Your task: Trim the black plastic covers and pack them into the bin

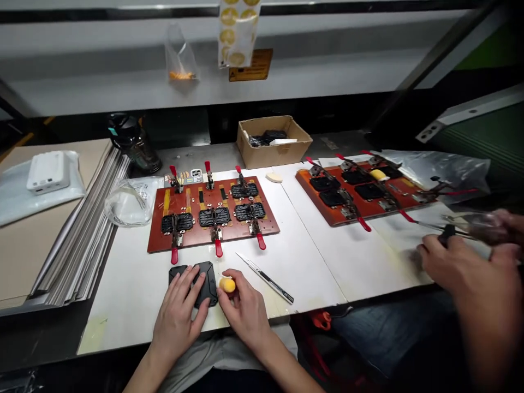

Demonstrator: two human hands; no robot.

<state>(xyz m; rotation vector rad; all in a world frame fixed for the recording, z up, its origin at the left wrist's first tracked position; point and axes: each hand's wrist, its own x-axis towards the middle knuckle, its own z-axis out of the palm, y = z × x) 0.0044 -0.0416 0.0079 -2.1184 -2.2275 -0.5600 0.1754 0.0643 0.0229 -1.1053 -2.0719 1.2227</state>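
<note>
My left hand (180, 305) lies with spread fingers over two flat black plastic covers (207, 281) near the bench's front edge, pressing on or resting against them. My right hand (245, 305) holds a small cylinder with a yellow end (227, 285) between thumb and fingers, just beside the right-hand cover. To the right of that hand lies a slim metal craft knife (268, 278). Behind both hands sits a reddish-brown fixture board (196, 199), with black parts held under red-handled toggle clamps (219, 248).
A second clamp board (311, 199) stands to the right, before a co-worker's blurred hands (454, 256). Further back are a cardboard box (268, 155) of black parts and a dark bottle (137, 144). Stacked cardboard sheets (88, 234) and a white device (48, 172) occupy the left.
</note>
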